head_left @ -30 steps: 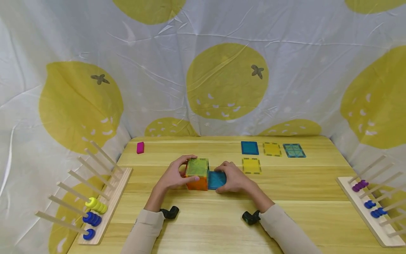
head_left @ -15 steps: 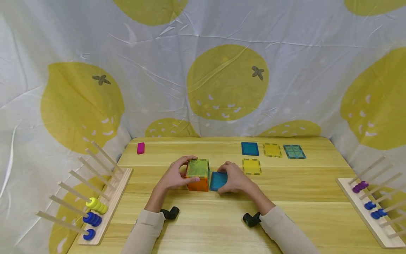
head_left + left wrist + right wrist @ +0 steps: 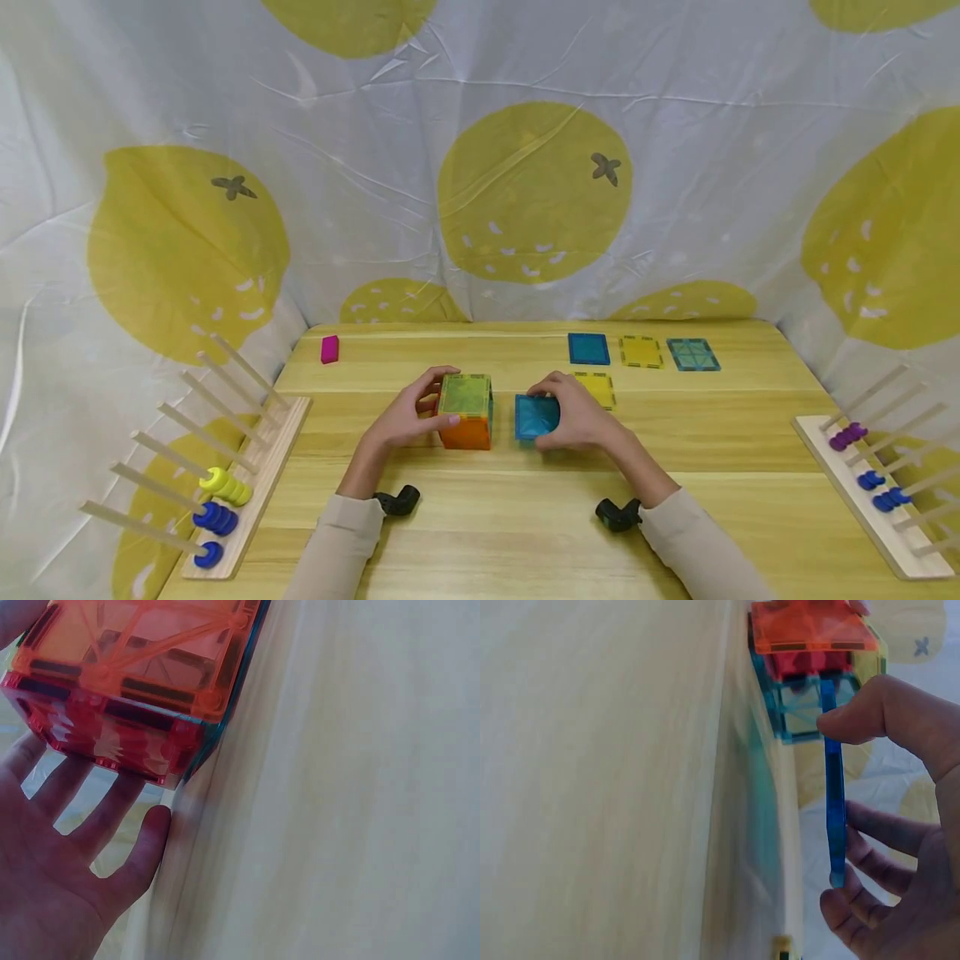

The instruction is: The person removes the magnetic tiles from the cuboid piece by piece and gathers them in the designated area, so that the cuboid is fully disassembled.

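Observation:
A cube of see-through magnetic tiles (image 3: 465, 397) stands on the wooden table, with a yellow-green top and an orange front. Red and teal sides show in the left wrist view on the same cube (image 3: 142, 664). My left hand (image 3: 402, 417) holds it from the left, thumb at the front and fingers around the side and back. A blue square magnetic tile (image 3: 534, 417) is pinched in my right hand (image 3: 581, 414), thumb on its near edge and fingers at the far one. Edge-on in the right wrist view, this blue tile (image 3: 834, 787) is lifted off the table, apart from the cube.
Behind the right hand lie a blue tile (image 3: 588, 349), yellow tiles (image 3: 641, 352) and a light-teal tile (image 3: 693, 354). A magenta block (image 3: 330, 349) is at the back left. Wooden peg racks with rings flank the table, one left (image 3: 258, 475), one right (image 3: 873, 500).
The right hand has drawn the blue tile away from the cube to the right and raised it off the table. The left hand and cube stay put.

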`<state>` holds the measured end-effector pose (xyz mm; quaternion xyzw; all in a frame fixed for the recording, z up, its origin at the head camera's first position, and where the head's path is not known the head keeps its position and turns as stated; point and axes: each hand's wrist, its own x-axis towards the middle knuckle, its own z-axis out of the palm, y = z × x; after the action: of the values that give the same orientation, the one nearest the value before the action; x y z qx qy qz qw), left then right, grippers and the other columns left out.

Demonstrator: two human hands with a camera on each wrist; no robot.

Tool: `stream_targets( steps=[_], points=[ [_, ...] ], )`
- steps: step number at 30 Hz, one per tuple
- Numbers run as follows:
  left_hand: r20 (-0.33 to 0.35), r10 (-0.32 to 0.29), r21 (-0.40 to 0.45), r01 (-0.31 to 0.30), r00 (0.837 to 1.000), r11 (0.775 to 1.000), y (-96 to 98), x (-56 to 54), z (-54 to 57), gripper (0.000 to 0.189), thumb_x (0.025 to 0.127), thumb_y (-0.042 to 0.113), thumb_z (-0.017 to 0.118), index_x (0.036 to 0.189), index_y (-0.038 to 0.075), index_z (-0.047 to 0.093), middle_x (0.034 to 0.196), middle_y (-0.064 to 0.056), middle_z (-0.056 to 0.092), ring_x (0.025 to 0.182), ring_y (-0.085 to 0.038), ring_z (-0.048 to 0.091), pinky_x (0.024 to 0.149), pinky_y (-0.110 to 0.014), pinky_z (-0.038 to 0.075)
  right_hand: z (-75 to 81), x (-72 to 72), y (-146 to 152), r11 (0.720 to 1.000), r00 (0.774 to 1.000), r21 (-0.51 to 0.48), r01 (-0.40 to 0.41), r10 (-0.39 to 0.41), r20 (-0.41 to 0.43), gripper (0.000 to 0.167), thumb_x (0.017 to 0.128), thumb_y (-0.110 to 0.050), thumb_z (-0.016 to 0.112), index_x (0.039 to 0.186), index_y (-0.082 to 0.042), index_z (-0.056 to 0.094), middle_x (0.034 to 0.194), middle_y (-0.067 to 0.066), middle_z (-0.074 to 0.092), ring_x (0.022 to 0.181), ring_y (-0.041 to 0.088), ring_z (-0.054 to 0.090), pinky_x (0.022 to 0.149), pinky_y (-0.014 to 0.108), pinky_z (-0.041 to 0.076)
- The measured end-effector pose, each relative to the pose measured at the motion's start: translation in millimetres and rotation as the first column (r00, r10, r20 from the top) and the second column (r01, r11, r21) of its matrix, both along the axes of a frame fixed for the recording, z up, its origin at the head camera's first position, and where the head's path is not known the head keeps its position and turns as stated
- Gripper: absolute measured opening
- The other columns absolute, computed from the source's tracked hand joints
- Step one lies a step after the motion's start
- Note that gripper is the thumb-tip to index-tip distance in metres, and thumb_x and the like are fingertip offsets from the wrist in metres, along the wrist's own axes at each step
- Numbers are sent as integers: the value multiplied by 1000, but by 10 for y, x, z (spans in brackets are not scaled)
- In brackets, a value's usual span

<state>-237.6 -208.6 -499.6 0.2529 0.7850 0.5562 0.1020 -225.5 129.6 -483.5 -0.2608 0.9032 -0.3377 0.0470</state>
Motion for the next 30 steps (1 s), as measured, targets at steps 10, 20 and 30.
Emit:
stream_targets(
  steps=[10,20,30],
  points=[
    [-7,10,10,-10,1000,1000,-27,3,-27,67,92,20,78,151,21,46,140,-8,55,122,-30,59,99,-38,54,56,-2,418,997,998,26,69,-68,-18,71,69,-34,90,134,-17,65,133,9,56,117,32,52,94,54,54],
    [-31,24,-9,-24,999,1000,-12,15,-10,68,92,22,77,153,18,45,138,-10,57,121,-28,59,101,-37,53,25,-46,930,991,991,52,123,-120,-64,71,73,-28,91,137,-13,65,138,17,56,127,45,51,97,66,49],
    [-21,31,19,-30,999,999,-21,17,-31,72,92,21,78,155,12,44,138,-10,56,124,-32,58,104,-50,50,-7,-119,1301,985,987,80,151,-145,-76,72,74,-26,90,138,-9,63,140,21,55,124,46,52,93,64,50]
  ],
)
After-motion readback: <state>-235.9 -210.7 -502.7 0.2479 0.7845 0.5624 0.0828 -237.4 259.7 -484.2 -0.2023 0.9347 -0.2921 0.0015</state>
